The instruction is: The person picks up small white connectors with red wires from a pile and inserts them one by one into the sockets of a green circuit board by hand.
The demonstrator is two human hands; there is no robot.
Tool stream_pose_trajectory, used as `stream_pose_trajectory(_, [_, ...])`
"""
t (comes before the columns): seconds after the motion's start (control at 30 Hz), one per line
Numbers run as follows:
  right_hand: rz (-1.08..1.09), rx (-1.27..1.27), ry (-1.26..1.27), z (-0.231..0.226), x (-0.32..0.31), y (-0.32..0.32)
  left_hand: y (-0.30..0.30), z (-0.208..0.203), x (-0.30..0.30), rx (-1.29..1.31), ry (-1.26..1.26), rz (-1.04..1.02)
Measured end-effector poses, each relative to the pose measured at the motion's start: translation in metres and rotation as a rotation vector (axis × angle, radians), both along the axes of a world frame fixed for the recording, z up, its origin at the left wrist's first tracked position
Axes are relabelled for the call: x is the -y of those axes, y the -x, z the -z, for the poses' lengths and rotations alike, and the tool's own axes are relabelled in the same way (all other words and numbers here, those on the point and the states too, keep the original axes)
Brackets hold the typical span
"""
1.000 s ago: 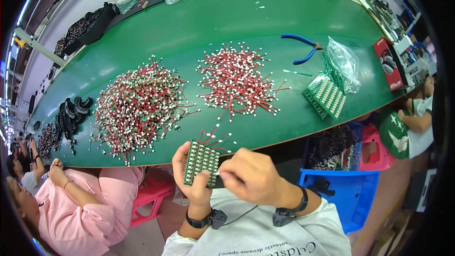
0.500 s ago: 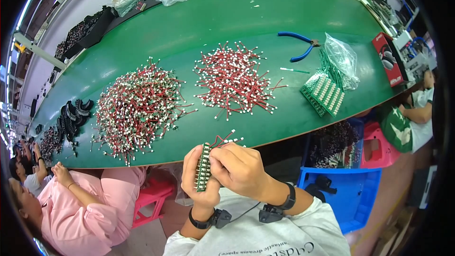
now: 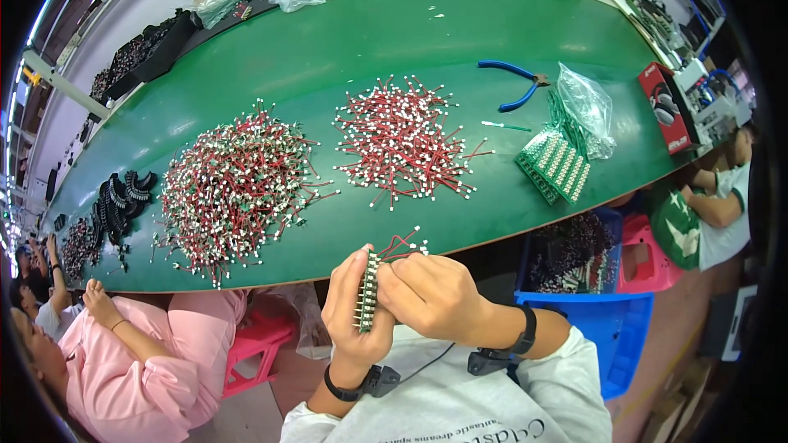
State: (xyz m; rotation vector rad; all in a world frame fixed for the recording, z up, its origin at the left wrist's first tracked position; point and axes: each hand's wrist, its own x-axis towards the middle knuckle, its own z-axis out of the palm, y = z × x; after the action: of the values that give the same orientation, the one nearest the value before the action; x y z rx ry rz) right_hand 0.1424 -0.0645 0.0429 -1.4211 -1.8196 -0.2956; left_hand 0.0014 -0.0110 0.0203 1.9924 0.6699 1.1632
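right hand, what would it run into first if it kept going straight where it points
Most likely the green circuit board panel in the left hand; the right hand's fingertips look right beside it, though contact is unclear.

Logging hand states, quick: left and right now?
Left hand: closed, holding the green circuit board panel.
Right hand: closed, at the panel's right side; what it grips is hidden.
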Motion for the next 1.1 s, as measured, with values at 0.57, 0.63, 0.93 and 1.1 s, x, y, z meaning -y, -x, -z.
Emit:
stream_pose_trajectory(0.57, [-0.009, -0.342, -0.038, 0.004, -0.008, 0.007, 0.006, 0.001, 0.003, 0.058, 0.116, 0.006])
stream_pose_trajectory(0.63, [-0.008, -0.341, -0.021, 0.006, -0.006, 0.007, 0.006, 0.002, 0.003, 0.054, 0.118, 0.003])
stream_pose_trajectory(0.93, [0.013, -0.397, -0.044, 0.010, -0.006, 0.010, 0.003, -0.001, 0.003, 0.032, 0.065, 0.008])
stream_pose_trajectory(1.1, [0.008, -0.336, -0.036, 0.012, -0.006, 0.004, -0.001, 0.002, 0.001, 0.021, 0.062, 0.033])
